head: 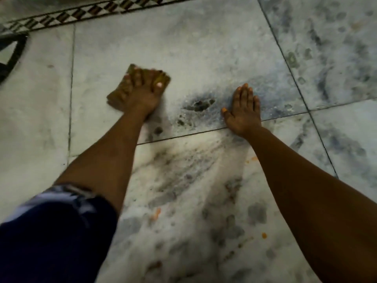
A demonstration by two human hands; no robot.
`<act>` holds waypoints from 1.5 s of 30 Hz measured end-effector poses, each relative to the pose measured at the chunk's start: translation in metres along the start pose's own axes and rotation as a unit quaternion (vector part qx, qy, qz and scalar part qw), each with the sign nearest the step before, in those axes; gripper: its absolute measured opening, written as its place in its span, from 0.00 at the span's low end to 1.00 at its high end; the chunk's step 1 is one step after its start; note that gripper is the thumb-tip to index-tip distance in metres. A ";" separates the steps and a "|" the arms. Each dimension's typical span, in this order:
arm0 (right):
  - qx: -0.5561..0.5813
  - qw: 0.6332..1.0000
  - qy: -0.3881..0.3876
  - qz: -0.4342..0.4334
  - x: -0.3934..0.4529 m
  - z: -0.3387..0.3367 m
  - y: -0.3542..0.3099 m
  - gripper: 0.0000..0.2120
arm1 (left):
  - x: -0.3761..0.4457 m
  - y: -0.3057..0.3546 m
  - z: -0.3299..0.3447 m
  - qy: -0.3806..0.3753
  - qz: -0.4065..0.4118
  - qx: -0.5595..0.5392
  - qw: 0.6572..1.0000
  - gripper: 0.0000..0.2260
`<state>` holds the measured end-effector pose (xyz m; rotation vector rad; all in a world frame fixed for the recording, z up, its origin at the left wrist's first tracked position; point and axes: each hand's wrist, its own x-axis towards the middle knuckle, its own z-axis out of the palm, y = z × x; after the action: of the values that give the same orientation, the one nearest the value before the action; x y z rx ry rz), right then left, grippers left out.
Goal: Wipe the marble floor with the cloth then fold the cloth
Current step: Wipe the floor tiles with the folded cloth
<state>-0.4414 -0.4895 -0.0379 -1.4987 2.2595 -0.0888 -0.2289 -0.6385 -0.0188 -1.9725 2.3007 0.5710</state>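
Two bare hands press down on the marble floor (204,48), seen from above. At centre left of the frame, the left hand (142,92) lies flat on a folded brownish-yellow cloth (116,97), its fingers (138,78) spread and extended over the fabric, pressing it against the stone rather than curling round it. The cloth sits directly under the palm and fingers, its corners showing past the fingertips at the top and beside the wrist at lower left. The right hand (243,111), at centre right, rests palm-down on the bare floor with its fingers straight and close together, holding nothing; its heel sits on a dark tile joint (183,135). Between the two hands lies a dark smudge of grime (199,106) amid whitish, soapy-looking streaks that run toward the bottom of the frame. Small orange flecks (264,235) dot the lower part. A patterned border strip (91,12) crosses the upper left. A dark blue sleeve (51,231) fills the lower left corner.
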 end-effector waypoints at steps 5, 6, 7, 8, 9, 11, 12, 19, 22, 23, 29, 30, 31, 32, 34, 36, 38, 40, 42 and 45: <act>-0.001 1.000 0.006 0.007 0.000 0.001 0.000 0.34 | -0.055 0.076 0.048 0.005 0.171 0.078 0.982 0.25; 0.001 1.000 0.004 0.007 0.001 0.000 0.000 0.34 | -0.074 0.071 0.055 0.012 0.201 0.086 0.976 0.26; 0.004 1.000 -0.001 0.006 0.001 0.000 0.000 0.34 | -0.093 0.059 0.058 0.015 0.227 0.088 0.970 0.27; 0.007 1.000 -0.005 0.005 0.001 -0.001 0.001 0.34 | -0.107 0.042 0.058 0.015 0.246 0.084 0.966 0.28; 0.010 1.000 -0.009 0.006 0.002 -0.001 0.002 0.34 | -0.116 0.022 0.056 0.014 0.251 0.079 0.965 0.29; 0.010 1.000 -0.018 0.005 0.003 -0.001 0.004 0.33 | -0.118 -0.017 0.046 0.018 0.215 0.081 0.973 0.29; 0.009 1.000 -0.021 0.004 0.002 -0.002 0.004 0.33 | -0.110 -0.031 0.039 0.023 0.179 0.085 0.980 0.29; -0.013 0.999 -0.027 -0.009 -0.007 -0.006 -0.001 0.37 | -0.047 -0.017 0.015 0.035 0.112 0.046 0.992 0.24; -0.033 0.999 -0.004 -0.022 -0.019 0.002 -0.006 0.36 | -0.064 -0.021 0.019 0.027 0.152 0.067 0.986 0.23; -0.034 0.999 -0.009 -0.021 -0.024 0.005 -0.009 0.35 | -0.071 -0.024 0.021 0.025 0.162 0.075 0.984 0.23; -0.008 0.999 -0.014 -0.052 -0.061 0.016 -0.030 0.31 | -0.113 -0.033 0.012 0.046 0.187 -0.061 0.979 0.21; -0.007 0.998 -0.002 -0.069 -0.069 0.020 -0.032 0.32 | -0.119 -0.037 0.005 0.044 0.187 -0.101 0.976 0.21; -0.005 0.996 0.005 -0.086 -0.078 0.025 -0.035 0.34 | -0.127 -0.042 -0.003 0.042 0.186 -0.130 0.973 0.21; 0.000 0.994 0.007 -0.106 -0.089 0.028 -0.039 0.36 | -0.138 -0.049 -0.014 0.041 0.182 -0.151 0.971 0.21; 0.008 0.991 0.002 -0.135 -0.109 0.035 -0.046 0.38 | -0.161 -0.061 -0.033 0.032 0.164 -0.186 0.968 0.20; 0.007 0.988 -0.006 -0.155 -0.129 0.041 -0.052 0.41 | -0.186 -0.075 -0.050 0.010 0.152 -0.205 0.967 0.19; 0.007 0.985 -0.016 -0.174 -0.150 0.046 -0.061 0.47 | -0.213 -0.093 -0.066 -0.006 0.152 -0.192 0.969 0.19; 0.004 0.982 -0.024 -0.189 -0.171 0.050 -0.070 0.55 | -0.239 -0.110 -0.082 -0.019 0.145 -0.184 0.972 0.19; 0.003 0.979 -0.044 -0.199 -0.192 0.055 -0.077 0.59 | -0.261 -0.124 -0.092 -0.026 0.124 -0.179 0.976 0.19; 0.002 0.975 -0.071 -0.210 -0.220 0.065 -0.084 0.59 | -0.288 -0.144 -0.094 -0.035 0.089 -0.153 0.984 0.20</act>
<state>-0.2719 -0.3163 -0.0046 -1.8941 1.8016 -0.1046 -0.0193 -0.4126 0.1146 -1.8319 2.4855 1.0483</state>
